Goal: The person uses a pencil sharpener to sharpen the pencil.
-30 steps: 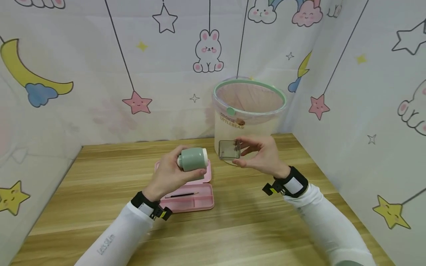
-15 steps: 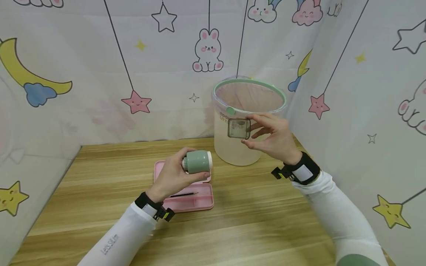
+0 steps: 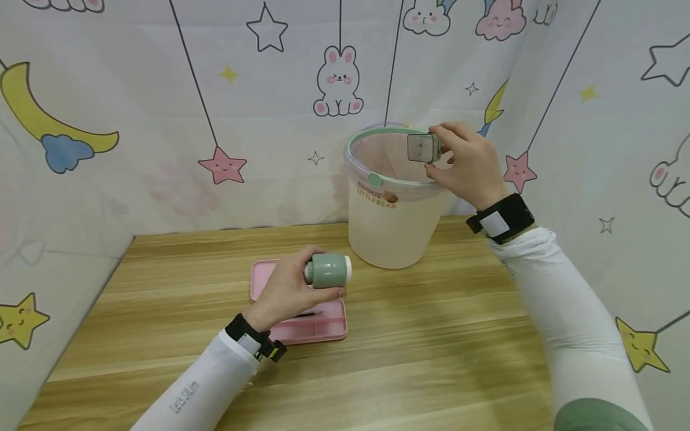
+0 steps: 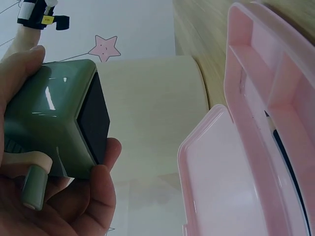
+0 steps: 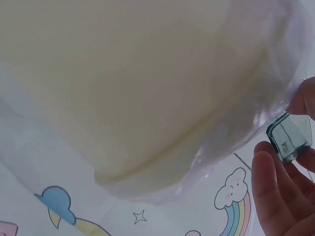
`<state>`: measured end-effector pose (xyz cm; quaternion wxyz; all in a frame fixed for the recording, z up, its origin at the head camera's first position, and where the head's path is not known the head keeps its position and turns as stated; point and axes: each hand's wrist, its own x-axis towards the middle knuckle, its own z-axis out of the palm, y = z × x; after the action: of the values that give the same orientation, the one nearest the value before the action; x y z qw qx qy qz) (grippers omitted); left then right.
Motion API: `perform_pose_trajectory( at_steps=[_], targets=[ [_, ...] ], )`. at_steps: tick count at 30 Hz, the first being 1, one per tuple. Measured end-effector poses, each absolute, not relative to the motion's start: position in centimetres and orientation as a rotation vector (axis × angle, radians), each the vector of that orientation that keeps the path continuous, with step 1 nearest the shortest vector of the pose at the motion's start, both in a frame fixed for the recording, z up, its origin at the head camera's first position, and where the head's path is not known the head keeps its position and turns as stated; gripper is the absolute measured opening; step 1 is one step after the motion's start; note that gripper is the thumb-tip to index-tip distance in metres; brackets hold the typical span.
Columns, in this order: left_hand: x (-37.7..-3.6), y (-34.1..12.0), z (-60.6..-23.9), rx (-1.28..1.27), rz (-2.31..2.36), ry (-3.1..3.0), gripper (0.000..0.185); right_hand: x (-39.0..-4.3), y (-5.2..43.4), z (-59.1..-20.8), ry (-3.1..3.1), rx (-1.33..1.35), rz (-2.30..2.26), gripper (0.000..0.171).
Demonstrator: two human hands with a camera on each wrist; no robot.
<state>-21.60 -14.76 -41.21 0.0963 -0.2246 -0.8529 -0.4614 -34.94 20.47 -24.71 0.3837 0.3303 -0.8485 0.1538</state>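
My left hand (image 3: 286, 287) holds a green crank pencil sharpener (image 3: 329, 270) on its side above the pencil case. The left wrist view shows its crank handle (image 4: 34, 189) near the palm and a dark panel (image 4: 96, 118) on one face. At the bin's mouth, my right hand (image 3: 475, 164) pinches a small see-through shavings drawer (image 3: 420, 148) between thumb and fingers. In the right wrist view the drawer (image 5: 288, 140) sits at the edge beside the bin's bag-covered rim. Whether the drawer contains anything cannot be made out.
A cream waste bin (image 3: 396, 233) with a green rim and a clear liner stands at the back of the wooden table (image 3: 420, 359). An open pink pencil case (image 3: 333, 330) lies under my left hand, with a pencil (image 4: 288, 164) in one compartment. Patterned curtains (image 3: 162, 131) surround the table.
My right hand has lifted the shavings drawer up and to the right, from in front of the bin to its mouth. My left hand has shifted slightly right with the sharpener.
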Motion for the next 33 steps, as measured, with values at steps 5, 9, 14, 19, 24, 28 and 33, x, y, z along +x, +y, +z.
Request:
perform_pose_trajectory(
  at_steps=[5,9,14,19,24,28,33],
  targets=[
    [-21.6,-14.5,-41.3,-0.670,-1.351,-2.555,0.066,-36.7,20.3,-24.0,-2.319,0.834,0.110,0.058],
    [-21.6,-14.4,-41.3,-0.673,-1.329,-2.570,0.067,-37.6,20.0,-23.7,-2.369,0.863,-0.071,0.055],
    [-21.6,-14.5,-41.3,-0.678,-1.284,-2.574,0.068,-38.3,19.8,-23.3,-2.345,0.947,-0.259,0.047],
    [-21.6,-14.5,-41.3,-0.671,-1.263,-2.580,0.068,-38.9,19.4,-22.8,-2.217,1.071,-0.563,0.037],
    [-21.7,-14.3,-41.4,-0.681,-1.251,-2.580,0.068,-38.9,19.1,-22.6,-2.035,1.120,-0.763,0.028],
    [-21.7,-14.2,-41.4,-0.672,-1.236,-2.577,0.067,-38.9,19.3,-22.6,-1.938,1.125,-0.804,0.025],
    [-21.7,-14.1,-41.4,-0.631,-1.223,-2.582,0.065,-38.9,19.6,-22.7,-1.853,1.138,-0.806,0.023]
  ],
)
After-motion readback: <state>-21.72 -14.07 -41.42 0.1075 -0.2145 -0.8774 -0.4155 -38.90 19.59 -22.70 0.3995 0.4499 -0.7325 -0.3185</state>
